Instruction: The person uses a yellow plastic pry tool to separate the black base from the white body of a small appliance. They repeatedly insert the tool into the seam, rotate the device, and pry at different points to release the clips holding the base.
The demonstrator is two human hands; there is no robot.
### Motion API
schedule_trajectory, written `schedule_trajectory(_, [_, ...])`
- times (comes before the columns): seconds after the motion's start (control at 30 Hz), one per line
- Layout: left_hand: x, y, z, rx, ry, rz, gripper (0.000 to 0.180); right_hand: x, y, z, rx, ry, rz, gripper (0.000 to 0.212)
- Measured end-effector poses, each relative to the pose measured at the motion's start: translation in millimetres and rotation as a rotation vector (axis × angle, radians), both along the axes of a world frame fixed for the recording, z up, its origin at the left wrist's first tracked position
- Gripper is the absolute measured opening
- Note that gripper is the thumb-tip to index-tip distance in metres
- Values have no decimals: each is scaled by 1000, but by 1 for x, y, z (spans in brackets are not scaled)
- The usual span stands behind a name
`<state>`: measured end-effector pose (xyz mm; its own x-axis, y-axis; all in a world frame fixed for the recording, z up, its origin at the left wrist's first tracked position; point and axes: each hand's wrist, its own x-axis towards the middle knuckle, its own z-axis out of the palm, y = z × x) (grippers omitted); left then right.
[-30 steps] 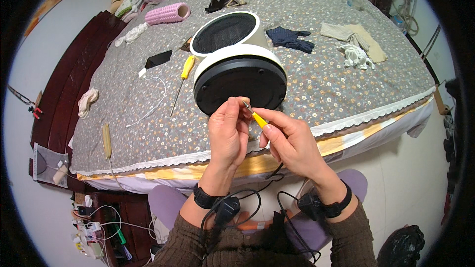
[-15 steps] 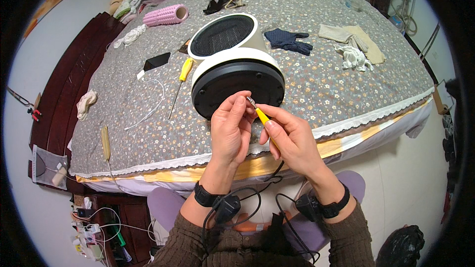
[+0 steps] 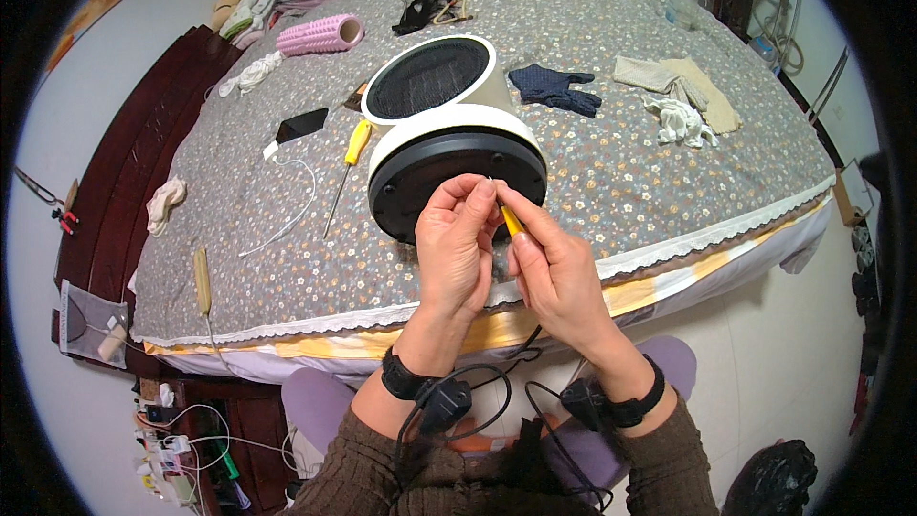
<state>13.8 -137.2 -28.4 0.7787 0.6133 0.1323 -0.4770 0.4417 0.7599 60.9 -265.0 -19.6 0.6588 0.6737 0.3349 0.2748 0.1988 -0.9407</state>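
My right hand [image 3: 557, 272] is closed around the yellow handle of a small tool [image 3: 512, 221], its metal end mostly hidden between my fingertips. The fingers of my left hand [image 3: 452, 244] are pinched together at that end; what they hold, if anything, cannot be made out. Both hands are raised in front of a white appliance [image 3: 497, 116] with a dark mesh face. Its round black base [image 3: 420, 167] is turned toward me, showing small round spots near the rim. Left of it lies a yellow-handled screwdriver [image 3: 357, 143] with a long shaft.
On the flowered bedspread [image 3: 258, 277] lie a black phone [image 3: 303, 124] with a white cable, a pink foam roller [image 3: 320, 34], dark gloves [image 3: 556, 89] and pale gloves [image 3: 654, 75]. The bed's lace-trimmed edge [image 3: 707, 231] runs beneath my forearms. Black cords [image 3: 506, 377] hang by my wrists.
My fingertips have drawn closer together around the tool's metal end, which shows less now. The yellow handle is also more covered by my right hand.
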Motion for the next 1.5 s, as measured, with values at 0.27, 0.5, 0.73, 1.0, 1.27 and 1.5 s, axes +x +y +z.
schedule_trajectory(0.27, [3,-6,-1,17,-3,66,22,6,2,-3,116,336,131,43])
schedule_trajectory(0.5, [-4,-6,-2,109,-1,74,30,10,9,-2,219,595,226,43])
schedule_trajectory(0.73, [-23,36,35,1237,33,705,36,6,11,11,315,859,258,45])
schedule_trajectory(1.0, [4,93,74,1681,369,248,58,-2,21,20,317,898,160,43])
schedule_trajectory(1.27, [0,91,67,1656,335,282,54,-1,22,23,348,984,204,40])
schedule_trajectory(1.5, [1,88,64,1685,303,317,53,5,21,23,320,979,162,25])
